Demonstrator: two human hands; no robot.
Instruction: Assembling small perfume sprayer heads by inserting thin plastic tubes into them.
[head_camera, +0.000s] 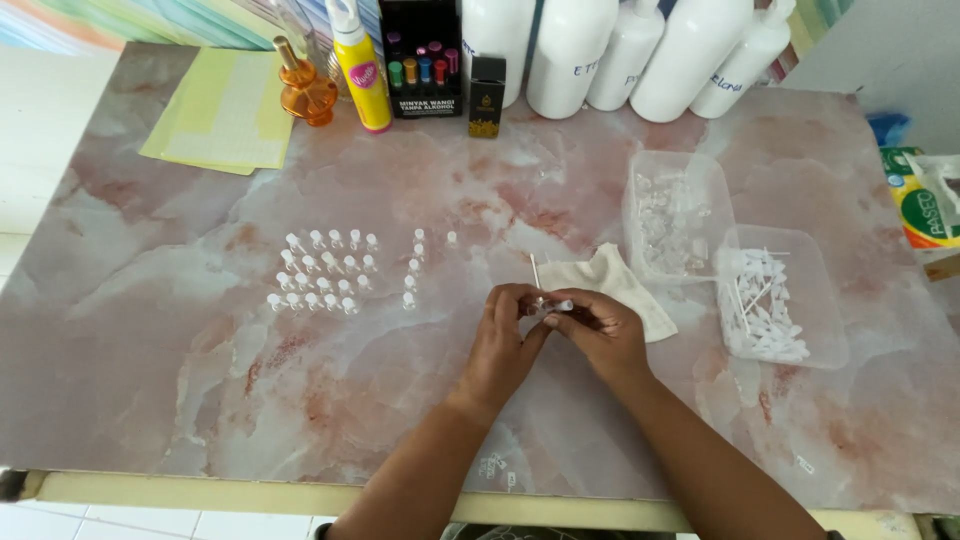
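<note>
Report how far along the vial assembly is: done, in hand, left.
Done: rows of small capped vials stand on the marble table. In hand: left hand and right hand hold one small vial between them. Left: many clear vials in one tub and white caps in the other tub.

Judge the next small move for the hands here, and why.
Probably press the white cap home, then stand the vial with the rows of vials. Both hands, left hand and right hand, pinch it together over the table, and its white end sticks out between the fingertips.
</note>
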